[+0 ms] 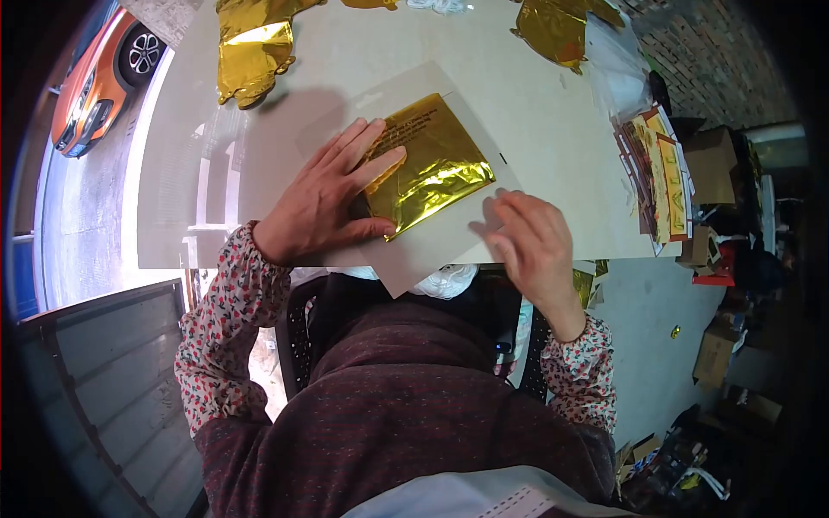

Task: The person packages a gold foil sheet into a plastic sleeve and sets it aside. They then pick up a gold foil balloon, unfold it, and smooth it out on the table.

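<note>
A folded gold foil sheet point(436, 160) with small dark print lies on the table in front of me. Its surface is creased and shiny along the near side. Under it is a pale, see-through plastic sheet or bag point(410, 269), with one corner hanging past the table's near edge. My left hand point(324, 194) rests flat on the foil's left side, fingers spread. Just off the foil's near right corner, my right hand point(535, 246) hovers with loosely bent fingers, thumb apart from them. I see nothing held in it.
Crumpled gold foil pieces point(255, 52) lie at the table's far left, with another point(557, 34) at far right. A clear plastic bag point(617, 69) and a stack of printed cards point(656, 181) sit along the right edge. White string point(449, 281) is at my lap.
</note>
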{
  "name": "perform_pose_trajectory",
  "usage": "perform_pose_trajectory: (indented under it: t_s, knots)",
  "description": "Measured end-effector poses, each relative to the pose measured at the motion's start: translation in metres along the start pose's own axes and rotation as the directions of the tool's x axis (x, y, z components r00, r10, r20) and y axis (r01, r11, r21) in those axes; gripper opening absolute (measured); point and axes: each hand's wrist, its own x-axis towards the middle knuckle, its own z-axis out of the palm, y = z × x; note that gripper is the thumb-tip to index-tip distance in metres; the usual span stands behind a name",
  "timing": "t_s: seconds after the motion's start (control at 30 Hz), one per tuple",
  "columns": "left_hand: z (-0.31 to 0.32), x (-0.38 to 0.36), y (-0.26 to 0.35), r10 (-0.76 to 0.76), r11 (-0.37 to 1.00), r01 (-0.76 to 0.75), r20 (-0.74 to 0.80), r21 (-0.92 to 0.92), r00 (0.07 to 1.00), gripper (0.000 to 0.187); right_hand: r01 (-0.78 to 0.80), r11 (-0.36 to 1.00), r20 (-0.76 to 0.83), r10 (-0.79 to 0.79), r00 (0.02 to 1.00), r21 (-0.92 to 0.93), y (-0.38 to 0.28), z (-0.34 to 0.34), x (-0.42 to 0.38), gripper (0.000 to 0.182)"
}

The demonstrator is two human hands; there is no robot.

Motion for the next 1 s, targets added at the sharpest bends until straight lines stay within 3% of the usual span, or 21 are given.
perform_pose_trajectory:
  t_s: [0.1, 0.2, 0.27, 0.4, 0.53, 0.63, 0.83, 1.0]
  knots:
    - [0.0, -0.002, 0.0, -0.015, 0.999, 0.015, -0.008, 0.039, 1.0, 0.083, -0.019, 0.999, -0.017, 0.02, 1.0, 0.049, 0.002, -0.011, 0.003, 0.042]
    - [-0.005, -0.002, 0.009, -0.043, 0.986, 0.045, -0.017, 0.159, 0.999, 0.087, 0.072, 0.993, 0.036, -0.075, 0.997, 0.091, -0.007, -0.015, 0.005, 0.044]
    - [-0.009, -0.001, 0.015, -0.039, 0.978, 0.048, -0.05, 0.205, 0.998, 0.089, 0.012, 0.996, 0.02, -0.014, 1.0, 0.091, -0.009, -0.011, 0.0, 0.046]
    - [-0.016, 0.008, -0.019, -0.135, 0.981, 0.156, -0.167, 0.115, 0.977, 0.089, 0.042, 0.996, 0.032, -0.045, 0.998, 0.077, -0.022, -0.008, -0.009, 0.052]
    - [-0.011, 0.024, -0.036, -0.057, 0.979, 0.07, -0.072, 0.19, 0.996, 0.091, 0.073, 0.997, 0.227, -0.074, 0.971, 0.015, -0.038, 0.004, -0.017, 0.064]
    - [-0.004, 0.027, -0.041, -0.097, 0.99, 0.102, -0.057, 0.096, 0.994, 0.094, 0.017, 0.999, 0.217, -0.026, 0.976, 0.041, -0.041, 0.007, -0.016, 0.068]
    - [-0.003, 0.024, -0.04, -0.077, 0.992, 0.082, -0.05, 0.094, 0.996, 0.093, 0.045, 0.999, 0.184, -0.048, 0.982, 0.021, -0.044, 0.016, 0.002, 0.064]
    - [-0.019, 0.023, -0.012, -0.023, 0.957, 0.057, -0.12, 0.286, 0.992, 0.09, 0.034, 0.999, 0.177, -0.039, 0.983, 0.035, -0.041, 0.016, 0.002, 0.062]
